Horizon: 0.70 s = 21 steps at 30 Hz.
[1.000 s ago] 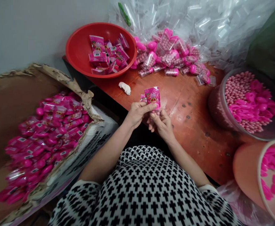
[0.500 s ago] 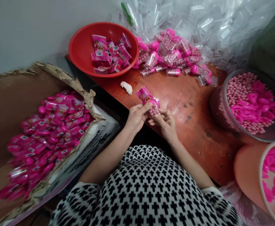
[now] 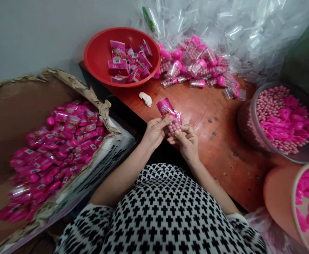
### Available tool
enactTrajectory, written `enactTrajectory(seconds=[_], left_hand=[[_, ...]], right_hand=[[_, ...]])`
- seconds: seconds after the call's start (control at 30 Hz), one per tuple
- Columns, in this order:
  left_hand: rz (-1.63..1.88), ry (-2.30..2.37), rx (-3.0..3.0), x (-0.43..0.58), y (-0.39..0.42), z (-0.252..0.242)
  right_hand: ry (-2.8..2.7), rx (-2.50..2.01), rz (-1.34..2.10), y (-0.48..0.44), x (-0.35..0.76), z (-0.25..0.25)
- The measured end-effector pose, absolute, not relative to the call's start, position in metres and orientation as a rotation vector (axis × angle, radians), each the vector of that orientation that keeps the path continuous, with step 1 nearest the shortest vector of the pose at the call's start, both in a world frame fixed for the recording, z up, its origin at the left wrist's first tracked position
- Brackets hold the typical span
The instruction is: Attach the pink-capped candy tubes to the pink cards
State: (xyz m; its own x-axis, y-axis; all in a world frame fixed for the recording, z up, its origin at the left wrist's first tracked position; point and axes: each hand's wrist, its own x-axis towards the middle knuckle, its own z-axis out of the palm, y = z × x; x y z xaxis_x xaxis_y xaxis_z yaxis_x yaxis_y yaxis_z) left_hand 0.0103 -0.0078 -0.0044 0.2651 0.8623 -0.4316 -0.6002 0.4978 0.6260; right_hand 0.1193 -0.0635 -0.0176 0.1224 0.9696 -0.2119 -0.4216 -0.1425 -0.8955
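My left hand (image 3: 155, 132) pinches a pink printed wrapper (image 3: 166, 107) between thumb and fingers. At the wrapper's lower end is a clear tube of pink candy balls (image 3: 173, 127), and my right hand (image 3: 186, 141) is closed on it. The tube seems partly inside the wrapper, but the fingers hide how far. Both hands meet over the near edge of the red-brown table (image 3: 207, 113). A small white crumpled lump (image 3: 145, 99) lies just beyond them.
A red bowl (image 3: 90, 56) holds printed wrappers. Filled candy tubes (image 3: 196, 67) lie before a heap of clear tubes (image 3: 236, 31). At right stand a tub of candy balls (image 3: 269, 98) and a bucket of pink caps (image 3: 278, 187). A torn carton (image 3: 112, 141) at left contains wrapped packs (image 3: 61, 141).
The view has shifted slightly, so the surroundings sit a little further right and lower. Both hands keep hold of the wrapper and tube, with only a slight change in the wrapper's angle.
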Motion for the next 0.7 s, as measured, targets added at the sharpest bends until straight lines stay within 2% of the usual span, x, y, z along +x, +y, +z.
enactTrajectory(seconds=[0.13,0.5,0.7], left_hand=[[1.007,0.853,0.444,0.005,-0.009,-0.004],[1.173,0.935,0.432,0.021,-0.019,-0.004],[1.193,1.039,0.428,0.025,-0.030,-0.010]], right_hand=[[-0.582,-1.054,1.461,-0.062,0.118,-0.016],[-0.831,-1.180,1.123,-0.072,0.113,-0.024],[-0.512,-1.110,1.425,-0.068,0.114,-0.020]])
